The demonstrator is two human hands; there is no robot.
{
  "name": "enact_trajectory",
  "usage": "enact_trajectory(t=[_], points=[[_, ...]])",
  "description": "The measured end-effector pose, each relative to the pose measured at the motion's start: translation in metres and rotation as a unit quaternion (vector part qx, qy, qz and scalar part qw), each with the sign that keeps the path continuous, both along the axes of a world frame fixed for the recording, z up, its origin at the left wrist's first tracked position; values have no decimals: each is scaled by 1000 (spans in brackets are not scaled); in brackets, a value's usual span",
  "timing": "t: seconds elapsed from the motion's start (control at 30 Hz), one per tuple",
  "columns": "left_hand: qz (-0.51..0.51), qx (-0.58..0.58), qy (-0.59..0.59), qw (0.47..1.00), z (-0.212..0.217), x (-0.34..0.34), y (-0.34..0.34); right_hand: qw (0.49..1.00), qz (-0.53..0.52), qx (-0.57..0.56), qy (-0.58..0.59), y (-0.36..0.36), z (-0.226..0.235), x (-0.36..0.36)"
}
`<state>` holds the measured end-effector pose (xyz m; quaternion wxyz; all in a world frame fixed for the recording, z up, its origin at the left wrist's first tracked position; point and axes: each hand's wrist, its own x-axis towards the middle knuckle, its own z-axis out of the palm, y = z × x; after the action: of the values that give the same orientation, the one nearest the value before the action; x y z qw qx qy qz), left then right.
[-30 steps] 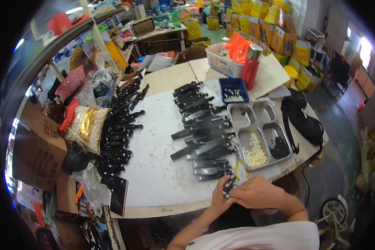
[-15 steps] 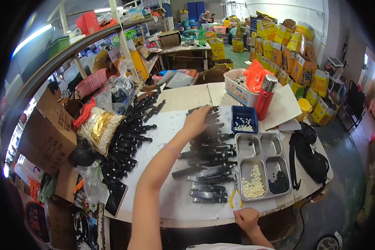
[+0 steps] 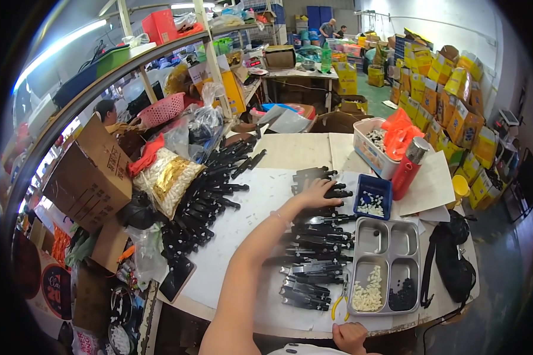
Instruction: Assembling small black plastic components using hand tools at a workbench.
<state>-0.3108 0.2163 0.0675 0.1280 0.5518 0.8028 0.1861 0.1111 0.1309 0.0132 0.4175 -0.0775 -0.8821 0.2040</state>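
Your left hand (image 3: pixel 318 192) lies flat, fingers spread, on the black plastic parts (image 3: pixel 323 177) at twelve o'clock of the row (image 3: pixel 314 254), beside the blue bin (image 3: pixel 373 201) at its three o'clock. They look light, stiff and smooth; grip one across its long body. Your right hand (image 3: pixel 349 336) rests at the table edge (image 3: pixel 266 322), loosely curled, its grip unclear.
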Motion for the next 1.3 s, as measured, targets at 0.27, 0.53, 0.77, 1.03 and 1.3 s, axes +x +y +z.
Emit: enact_trajectory(t=[0.27, 0.53, 0.77, 1.03, 1.3], points=[[124, 194, 103, 968, 9, -80, -28, 973, 61, 21, -220, 16, -35, 18], [354, 7, 343, 870, -49, -232, -90, 981, -9, 39, -188, 15, -35, -16], [338, -157, 169, 912, -10, -198, -74, 979, -27, 48, -194, 28, -31, -15], [139, -30, 295, 945, -30, -198, -127, 983, 14, 26, -181, 33, -25, -16], [176, 135, 70, 972, -8, -193, -101, 987, 19, 7, -161, 35, -21, -21]])
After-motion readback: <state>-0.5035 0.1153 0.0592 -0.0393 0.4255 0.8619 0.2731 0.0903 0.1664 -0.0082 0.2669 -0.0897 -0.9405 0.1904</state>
